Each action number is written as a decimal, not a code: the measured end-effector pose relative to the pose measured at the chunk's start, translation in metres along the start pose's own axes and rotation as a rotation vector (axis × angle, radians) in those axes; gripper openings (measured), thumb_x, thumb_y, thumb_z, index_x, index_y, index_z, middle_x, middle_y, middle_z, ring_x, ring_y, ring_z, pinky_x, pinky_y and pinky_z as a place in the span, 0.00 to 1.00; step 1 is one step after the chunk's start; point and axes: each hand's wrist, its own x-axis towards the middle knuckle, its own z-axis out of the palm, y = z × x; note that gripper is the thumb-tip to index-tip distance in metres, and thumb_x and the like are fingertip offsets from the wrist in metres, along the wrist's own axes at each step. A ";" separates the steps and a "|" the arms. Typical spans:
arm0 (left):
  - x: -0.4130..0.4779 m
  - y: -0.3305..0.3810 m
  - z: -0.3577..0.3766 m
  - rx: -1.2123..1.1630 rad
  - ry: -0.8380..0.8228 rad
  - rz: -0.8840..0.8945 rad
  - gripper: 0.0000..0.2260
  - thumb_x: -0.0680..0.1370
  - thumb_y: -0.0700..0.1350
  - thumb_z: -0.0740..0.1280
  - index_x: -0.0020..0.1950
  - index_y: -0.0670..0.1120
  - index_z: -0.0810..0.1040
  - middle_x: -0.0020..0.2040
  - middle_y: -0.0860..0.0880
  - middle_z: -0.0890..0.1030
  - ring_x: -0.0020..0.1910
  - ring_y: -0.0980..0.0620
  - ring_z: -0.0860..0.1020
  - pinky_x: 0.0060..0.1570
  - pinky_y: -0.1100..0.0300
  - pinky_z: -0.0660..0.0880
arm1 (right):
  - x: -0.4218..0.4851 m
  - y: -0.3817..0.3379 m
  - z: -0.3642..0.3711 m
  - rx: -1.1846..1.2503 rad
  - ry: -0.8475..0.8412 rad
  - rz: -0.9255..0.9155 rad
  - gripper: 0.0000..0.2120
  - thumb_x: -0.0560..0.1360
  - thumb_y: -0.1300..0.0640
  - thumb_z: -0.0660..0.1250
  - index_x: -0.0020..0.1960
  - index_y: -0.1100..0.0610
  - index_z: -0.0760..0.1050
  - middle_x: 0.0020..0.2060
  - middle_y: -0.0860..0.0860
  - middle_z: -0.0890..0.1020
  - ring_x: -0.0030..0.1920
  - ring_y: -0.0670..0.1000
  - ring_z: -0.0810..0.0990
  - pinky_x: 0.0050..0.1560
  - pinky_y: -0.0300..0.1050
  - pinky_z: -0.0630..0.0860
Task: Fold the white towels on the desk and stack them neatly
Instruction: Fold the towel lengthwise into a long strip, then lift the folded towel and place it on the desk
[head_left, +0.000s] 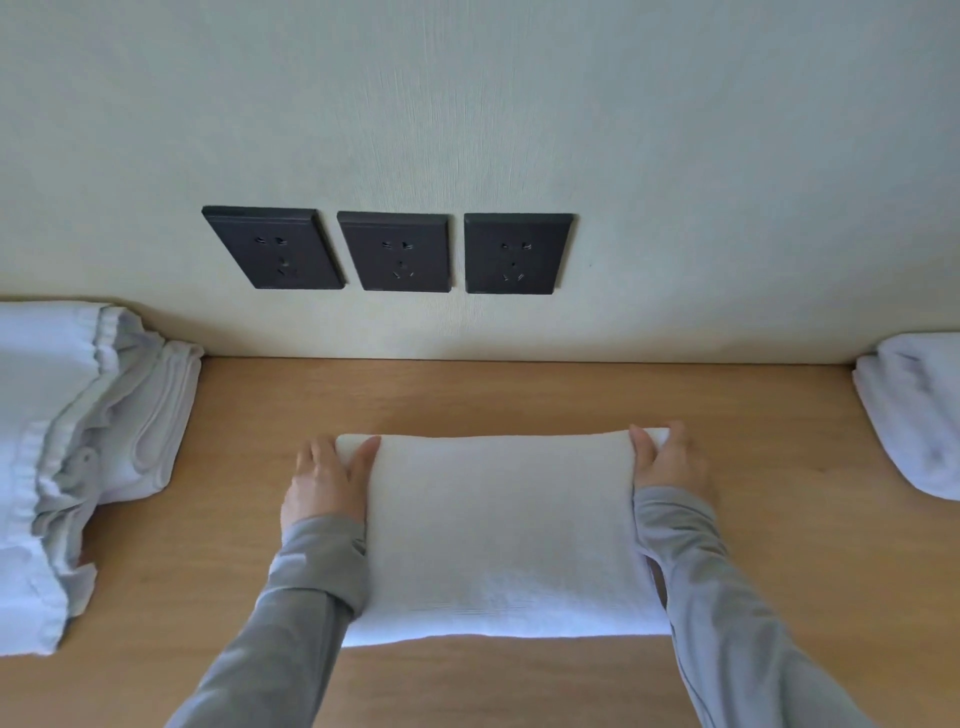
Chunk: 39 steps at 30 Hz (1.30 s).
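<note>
A folded white towel (501, 530) lies flat in the middle of the wooden desk (571, 395). My left hand (324, 480) grips its far left corner, thumb on top and fingers beside the edge. My right hand (670, 462) grips the far right corner, thumb on top, fingers wrapped round the fold. Both grey sleeves run along the towel's sides. A loose pile of white towels (57, 447) sits at the left edge of the desk. A folded white towel (914, 410) rests at the right edge.
The desk meets a pale wall (467, 130) just behind the towel. Three dark wall sockets (397, 252) are set in a row above the desk. Bare wood shows between the middle towel and both side piles.
</note>
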 end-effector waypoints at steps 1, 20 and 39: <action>-0.006 0.004 -0.004 0.076 0.083 0.074 0.25 0.76 0.58 0.61 0.62 0.39 0.70 0.58 0.38 0.74 0.52 0.35 0.74 0.48 0.45 0.69 | -0.002 -0.002 0.001 -0.054 0.011 -0.026 0.22 0.79 0.47 0.58 0.63 0.64 0.68 0.54 0.64 0.77 0.53 0.64 0.75 0.44 0.51 0.67; -0.095 0.026 0.037 0.465 -0.157 0.762 0.27 0.78 0.57 0.45 0.75 0.49 0.57 0.76 0.49 0.57 0.75 0.46 0.55 0.69 0.47 0.51 | -0.100 -0.017 0.004 -0.464 -0.165 -0.885 0.27 0.78 0.48 0.47 0.73 0.57 0.63 0.73 0.50 0.65 0.73 0.52 0.62 0.69 0.56 0.53; -0.058 -0.030 -0.009 0.514 -0.133 0.616 0.40 0.63 0.65 0.16 0.73 0.51 0.29 0.74 0.54 0.31 0.73 0.54 0.32 0.73 0.50 0.36 | -0.081 0.027 -0.025 -0.329 -0.272 -0.656 0.30 0.81 0.46 0.47 0.76 0.57 0.39 0.76 0.50 0.42 0.74 0.46 0.37 0.74 0.44 0.36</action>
